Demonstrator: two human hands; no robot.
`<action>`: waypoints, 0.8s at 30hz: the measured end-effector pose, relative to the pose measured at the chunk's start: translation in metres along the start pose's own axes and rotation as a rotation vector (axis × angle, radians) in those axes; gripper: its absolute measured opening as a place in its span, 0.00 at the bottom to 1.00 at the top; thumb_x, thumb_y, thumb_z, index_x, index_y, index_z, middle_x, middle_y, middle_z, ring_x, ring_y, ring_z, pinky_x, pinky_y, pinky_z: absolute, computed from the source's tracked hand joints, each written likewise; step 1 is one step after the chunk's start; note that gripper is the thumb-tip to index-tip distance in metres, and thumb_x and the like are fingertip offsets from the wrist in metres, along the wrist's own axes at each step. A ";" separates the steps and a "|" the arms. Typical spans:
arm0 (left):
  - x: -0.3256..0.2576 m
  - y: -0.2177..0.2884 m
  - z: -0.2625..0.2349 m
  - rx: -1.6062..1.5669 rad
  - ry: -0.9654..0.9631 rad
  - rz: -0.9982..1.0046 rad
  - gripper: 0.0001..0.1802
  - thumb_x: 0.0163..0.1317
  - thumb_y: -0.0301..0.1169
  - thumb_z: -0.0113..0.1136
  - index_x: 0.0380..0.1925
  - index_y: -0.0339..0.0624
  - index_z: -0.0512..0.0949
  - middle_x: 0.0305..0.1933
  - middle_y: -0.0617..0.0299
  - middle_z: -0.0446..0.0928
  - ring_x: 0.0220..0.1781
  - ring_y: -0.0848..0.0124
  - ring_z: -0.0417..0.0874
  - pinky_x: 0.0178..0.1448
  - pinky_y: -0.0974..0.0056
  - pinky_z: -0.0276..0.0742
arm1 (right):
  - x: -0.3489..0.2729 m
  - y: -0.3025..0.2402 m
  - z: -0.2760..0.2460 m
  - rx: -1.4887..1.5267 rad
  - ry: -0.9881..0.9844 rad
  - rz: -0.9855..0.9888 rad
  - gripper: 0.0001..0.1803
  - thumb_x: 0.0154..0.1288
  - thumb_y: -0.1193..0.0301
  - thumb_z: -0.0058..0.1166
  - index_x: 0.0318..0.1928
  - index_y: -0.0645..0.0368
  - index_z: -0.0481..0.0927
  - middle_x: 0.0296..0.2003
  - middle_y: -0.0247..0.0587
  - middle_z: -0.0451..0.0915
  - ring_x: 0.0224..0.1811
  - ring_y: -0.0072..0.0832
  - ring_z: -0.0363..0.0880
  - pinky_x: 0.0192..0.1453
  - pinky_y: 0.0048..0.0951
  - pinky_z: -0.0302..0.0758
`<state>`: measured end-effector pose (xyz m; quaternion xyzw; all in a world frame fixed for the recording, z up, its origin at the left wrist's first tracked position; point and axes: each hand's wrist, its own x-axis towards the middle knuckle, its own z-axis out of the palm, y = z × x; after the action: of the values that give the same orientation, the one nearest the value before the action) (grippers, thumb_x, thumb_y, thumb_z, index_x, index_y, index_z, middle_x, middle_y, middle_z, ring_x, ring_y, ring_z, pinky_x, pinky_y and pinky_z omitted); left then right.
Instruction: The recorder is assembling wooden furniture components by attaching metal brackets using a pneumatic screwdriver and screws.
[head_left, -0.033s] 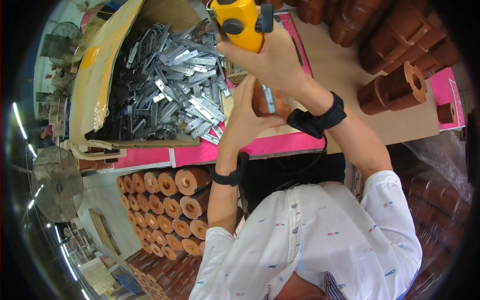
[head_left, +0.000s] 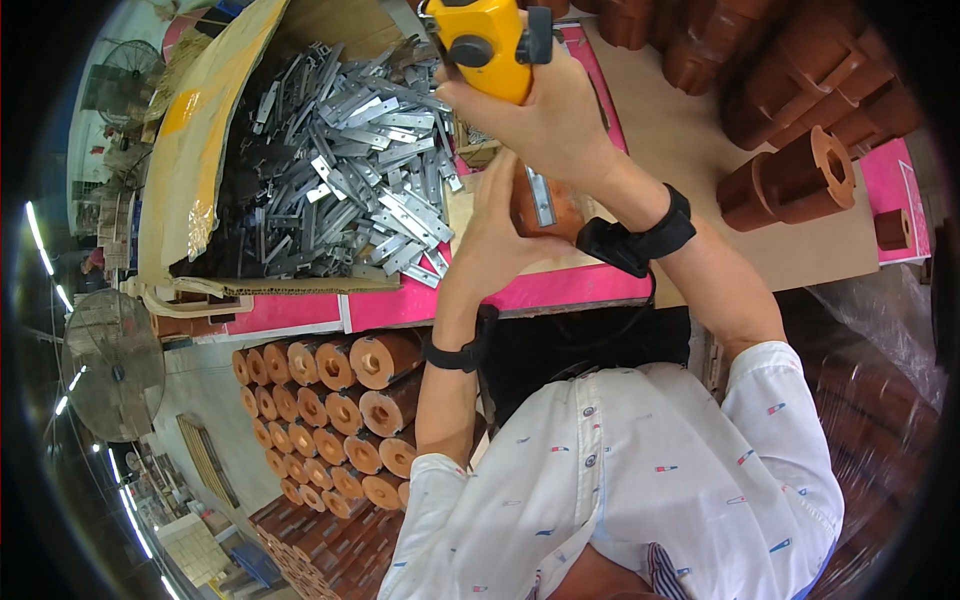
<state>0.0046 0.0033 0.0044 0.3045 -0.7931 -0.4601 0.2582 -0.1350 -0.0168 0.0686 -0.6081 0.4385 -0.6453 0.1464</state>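
Observation:
My right hand [head_left: 565, 125] is wrapped round a yellow power tool [head_left: 495, 50] with black knobs, held over the table. Its working end is hidden from view. Below it, my left hand [head_left: 488, 240] grips a reddish-brown cylindrical piece [head_left: 568, 208], thumb on the near side and fingers along its left. A flat silver metal strip [head_left: 541, 197] lies along the top of that piece. Just left of my hands, a cardboard box [head_left: 200, 150] holds a heap of similar metal strips [head_left: 350, 150], some spilling over its right side.
On the right, a brown cylinder [head_left: 785, 185] lies on a cardboard sheet [head_left: 680, 170], with several more behind it. The table has a pink edge [head_left: 570, 287]. Stacked cylinders [head_left: 340, 415] stand below at left, near a large fan [head_left: 115, 365]. A small tray [head_left: 475, 150] sits beyond my left hand.
Both hands, the yellow power tool and the cylindrical piece have shifted very slightly to the right. Both grips look the same.

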 end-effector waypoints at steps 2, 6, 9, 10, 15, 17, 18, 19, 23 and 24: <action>-0.001 -0.003 0.004 0.031 -0.012 -0.010 0.63 0.32 0.32 0.79 0.70 0.40 0.50 0.67 0.46 0.58 0.69 0.49 0.59 0.72 0.54 0.55 | -0.001 -0.001 0.000 0.024 -0.018 0.014 0.26 0.52 0.64 0.68 0.47 0.62 0.71 0.33 0.49 0.82 0.34 0.41 0.84 0.39 0.32 0.79; -0.004 -0.011 0.007 0.087 0.006 -0.037 0.68 0.32 0.33 0.80 0.71 0.40 0.44 0.67 0.44 0.57 0.69 0.49 0.58 0.72 0.53 0.55 | -0.001 -0.004 -0.001 -0.030 -0.052 0.009 0.27 0.53 0.65 0.67 0.49 0.62 0.70 0.33 0.48 0.82 0.34 0.39 0.84 0.39 0.32 0.79; -0.002 -0.005 0.007 0.078 0.003 -0.060 0.69 0.32 0.33 0.80 0.71 0.39 0.42 0.67 0.43 0.57 0.69 0.48 0.59 0.72 0.53 0.56 | -0.001 0.004 -0.001 0.070 -0.050 -0.027 0.27 0.54 0.65 0.66 0.50 0.62 0.69 0.33 0.47 0.81 0.34 0.37 0.84 0.38 0.31 0.79; -0.001 -0.006 0.008 0.077 0.000 -0.059 0.69 0.32 0.33 0.80 0.71 0.39 0.42 0.67 0.43 0.57 0.69 0.48 0.59 0.72 0.53 0.56 | -0.002 0.004 -0.003 0.068 -0.049 -0.025 0.27 0.54 0.65 0.66 0.50 0.62 0.69 0.33 0.47 0.81 0.34 0.37 0.84 0.38 0.31 0.79; -0.001 -0.005 0.008 0.086 0.008 -0.089 0.69 0.32 0.33 0.80 0.71 0.37 0.42 0.66 0.41 0.57 0.69 0.48 0.59 0.71 0.52 0.56 | -0.001 0.001 -0.003 0.028 -0.049 -0.013 0.27 0.55 0.65 0.66 0.51 0.61 0.69 0.33 0.45 0.81 0.33 0.36 0.84 0.38 0.30 0.79; -0.001 -0.005 0.008 0.082 0.006 -0.085 0.68 0.32 0.33 0.80 0.71 0.36 0.42 0.67 0.41 0.57 0.69 0.48 0.59 0.72 0.52 0.56 | -0.003 0.000 -0.004 0.003 -0.058 -0.014 0.26 0.55 0.65 0.66 0.50 0.61 0.69 0.32 0.44 0.81 0.33 0.35 0.83 0.38 0.30 0.79; -0.001 -0.006 0.008 0.077 0.007 -0.083 0.68 0.32 0.33 0.79 0.71 0.36 0.42 0.67 0.41 0.57 0.69 0.47 0.59 0.72 0.52 0.56 | -0.003 0.000 -0.004 -0.021 -0.069 -0.016 0.26 0.55 0.65 0.66 0.50 0.61 0.70 0.32 0.44 0.81 0.33 0.35 0.83 0.38 0.30 0.79; -0.001 -0.006 0.008 0.078 0.007 -0.082 0.68 0.32 0.33 0.79 0.71 0.36 0.42 0.67 0.41 0.57 0.69 0.47 0.59 0.72 0.52 0.56 | -0.003 0.000 -0.004 -0.020 -0.069 -0.016 0.26 0.55 0.65 0.66 0.50 0.61 0.70 0.32 0.44 0.81 0.33 0.35 0.83 0.38 0.30 0.79; -0.002 -0.007 0.009 0.112 0.027 -0.070 0.68 0.33 0.34 0.79 0.71 0.34 0.42 0.67 0.40 0.56 0.69 0.47 0.59 0.72 0.52 0.55 | -0.005 0.000 -0.006 0.091 -0.003 -0.039 0.14 0.59 0.71 0.64 0.41 0.61 0.74 0.31 0.28 0.75 0.32 0.16 0.73 0.36 0.21 0.72; -0.002 -0.006 0.009 0.129 0.033 -0.067 0.68 0.33 0.35 0.79 0.71 0.34 0.43 0.67 0.40 0.56 0.69 0.47 0.59 0.72 0.52 0.55 | -0.005 -0.001 -0.006 0.093 0.003 -0.036 0.14 0.59 0.71 0.64 0.41 0.61 0.74 0.31 0.28 0.75 0.32 0.16 0.73 0.36 0.21 0.72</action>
<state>0.0014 0.0076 -0.0055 0.3544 -0.8059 -0.4115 0.2355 -0.1394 -0.0103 0.0666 -0.6075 0.3970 -0.6686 0.1623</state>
